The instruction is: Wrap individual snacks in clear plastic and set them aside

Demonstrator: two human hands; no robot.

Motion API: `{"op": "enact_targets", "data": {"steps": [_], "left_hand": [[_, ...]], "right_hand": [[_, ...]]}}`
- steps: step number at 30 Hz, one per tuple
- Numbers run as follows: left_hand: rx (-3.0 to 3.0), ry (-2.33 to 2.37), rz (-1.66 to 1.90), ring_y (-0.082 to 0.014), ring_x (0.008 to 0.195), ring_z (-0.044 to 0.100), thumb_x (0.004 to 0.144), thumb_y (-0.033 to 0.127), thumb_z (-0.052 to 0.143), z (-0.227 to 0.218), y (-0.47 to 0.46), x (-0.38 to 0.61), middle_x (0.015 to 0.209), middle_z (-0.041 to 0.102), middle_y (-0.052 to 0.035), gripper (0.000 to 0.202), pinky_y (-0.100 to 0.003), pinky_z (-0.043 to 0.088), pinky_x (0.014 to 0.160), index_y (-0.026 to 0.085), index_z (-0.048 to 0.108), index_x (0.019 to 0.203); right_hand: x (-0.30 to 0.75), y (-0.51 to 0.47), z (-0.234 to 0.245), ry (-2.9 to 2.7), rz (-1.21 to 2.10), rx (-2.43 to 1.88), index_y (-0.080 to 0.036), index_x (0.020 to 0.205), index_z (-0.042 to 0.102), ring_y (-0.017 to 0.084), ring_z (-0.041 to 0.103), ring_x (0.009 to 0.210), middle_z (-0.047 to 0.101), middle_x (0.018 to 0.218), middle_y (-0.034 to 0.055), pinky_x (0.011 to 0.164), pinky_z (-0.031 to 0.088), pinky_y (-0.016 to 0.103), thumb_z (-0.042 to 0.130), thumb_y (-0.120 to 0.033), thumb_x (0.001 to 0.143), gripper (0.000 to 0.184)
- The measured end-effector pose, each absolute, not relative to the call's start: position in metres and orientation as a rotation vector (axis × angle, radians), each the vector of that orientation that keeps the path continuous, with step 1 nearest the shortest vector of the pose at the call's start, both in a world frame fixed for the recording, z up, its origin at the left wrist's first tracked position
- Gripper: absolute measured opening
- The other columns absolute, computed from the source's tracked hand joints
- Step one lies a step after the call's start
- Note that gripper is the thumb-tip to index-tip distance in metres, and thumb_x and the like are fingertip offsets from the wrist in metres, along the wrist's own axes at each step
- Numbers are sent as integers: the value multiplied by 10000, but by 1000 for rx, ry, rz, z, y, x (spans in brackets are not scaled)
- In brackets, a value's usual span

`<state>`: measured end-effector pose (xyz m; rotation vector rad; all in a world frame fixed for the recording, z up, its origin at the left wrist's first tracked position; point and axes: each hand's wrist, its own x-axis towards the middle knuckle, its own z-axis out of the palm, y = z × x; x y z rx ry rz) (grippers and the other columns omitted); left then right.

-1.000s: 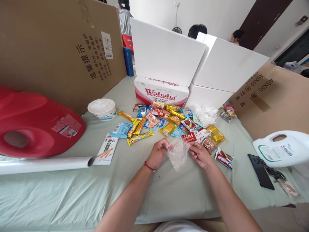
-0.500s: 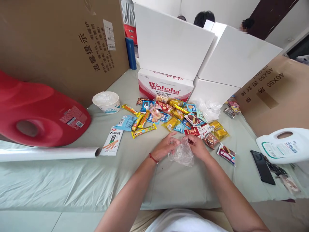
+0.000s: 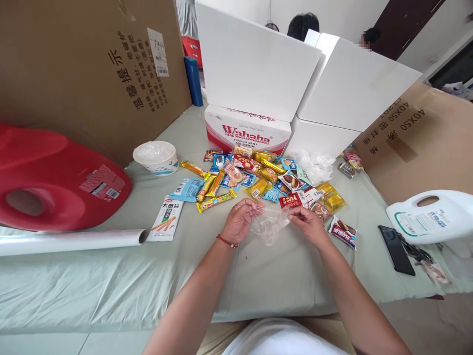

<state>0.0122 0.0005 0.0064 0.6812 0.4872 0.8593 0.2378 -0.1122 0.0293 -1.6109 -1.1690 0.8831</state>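
A small clear plastic bag [image 3: 269,224] hangs between my two hands just above the green cloth. My left hand [image 3: 239,219], with a red string at the wrist, pinches its left edge with closed fingers. My right hand [image 3: 308,223] pinches the right edge the same way. Just beyond my hands lies a spread of several wrapped snacks [image 3: 258,180] in yellow, blue and red packets. A white packet with printed sticks [image 3: 166,218] lies to the left of my left hand.
A red plastic jug [image 3: 55,182] lies at the left above a roll of clear film [image 3: 70,241]. A paper bowl [image 3: 155,157], a Wahaha box [image 3: 246,135], white foam boxes [image 3: 258,64], cardboard sheets [image 3: 84,69], a white jug [image 3: 432,217] and a black phone [image 3: 396,249] ring the cloth. People sit behind the boxes.
My hands came together on the bag and then drew apart again, stretching it sideways. The camera shifted a little between frames.
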Motion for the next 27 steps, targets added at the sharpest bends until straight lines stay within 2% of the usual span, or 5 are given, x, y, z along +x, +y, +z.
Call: {"op": "enact_targets", "data": {"steps": [7,11,20,24,27], "left_hand": [[682,465,932,-137,725,635,696,262,711,10,6,6,899,713,-42,117,-292,505,760,178,631,689],[646,483,1026,-122,689,584,698,254,676,7,11,4,855,664,-18,93,-278,475,691,192,607,693],[547,460,1081,-139,725,582,621,203,632,4,23,-7,857,655,-27,42,-291,475,701,208,615,659],[666,449,1090,-144,676,583,602,203,667,8,18,-5,798,668,-31,43,-294,461,680,197,664,644],[809,394,1042,-145,647,574,642,225,717,13,12,-2,796,684,-42,50,-307,461,675,188,693,664]], "right_hand": [[246,-124,33,-1122,769,-1593,-259,875,750,199,592,797,685,880,25,756,480,329,795,-458,781,225],[256,-130,27,-1158,567,-1546,-283,897,761,238,620,979,684,1024,51,902,490,379,746,-433,840,161],[286,-150,26,-1201,362,-1610,-294,874,769,268,612,1070,691,1029,54,1033,449,455,755,-400,836,113],[310,-163,29,-1348,500,-1727,-295,891,795,291,615,1128,696,1130,68,1038,447,480,761,-420,814,150],[324,-167,45,-1385,579,-1838,-292,852,798,303,635,1103,723,1104,71,1004,467,489,715,-429,833,161]]}}
